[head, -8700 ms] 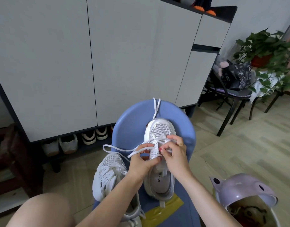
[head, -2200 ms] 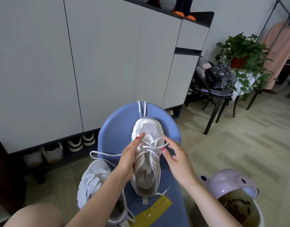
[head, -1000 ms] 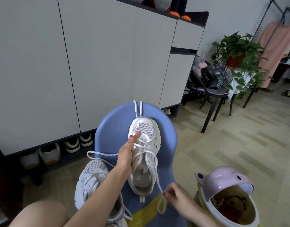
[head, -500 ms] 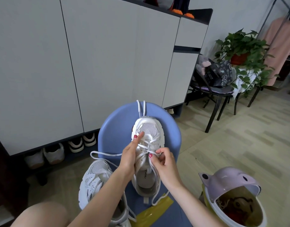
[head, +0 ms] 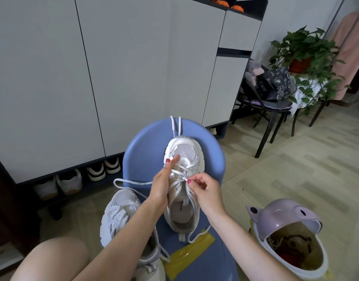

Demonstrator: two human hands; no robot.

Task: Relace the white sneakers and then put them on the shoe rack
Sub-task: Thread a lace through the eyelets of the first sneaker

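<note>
White mesh sneaker [head: 184,159], twelve o'clock on blue stool [head: 146,151]: light, soft. My left hand [head: 161,185] flat, steadying it; my right hand [head: 203,189] pinches limp white lace [head: 179,173] — grip near tip.

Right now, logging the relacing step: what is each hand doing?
Left hand: open, straight fingers steadying the white mesh sneaker on the blue plastic stool.
Right hand: pinching the sneaker's white lace.

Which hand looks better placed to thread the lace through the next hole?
Probably the right hand: it already pinches the lace over the eyelets of the sneaker on the blue stool. The left hand rests along the shoe's side, steadying it.
</note>
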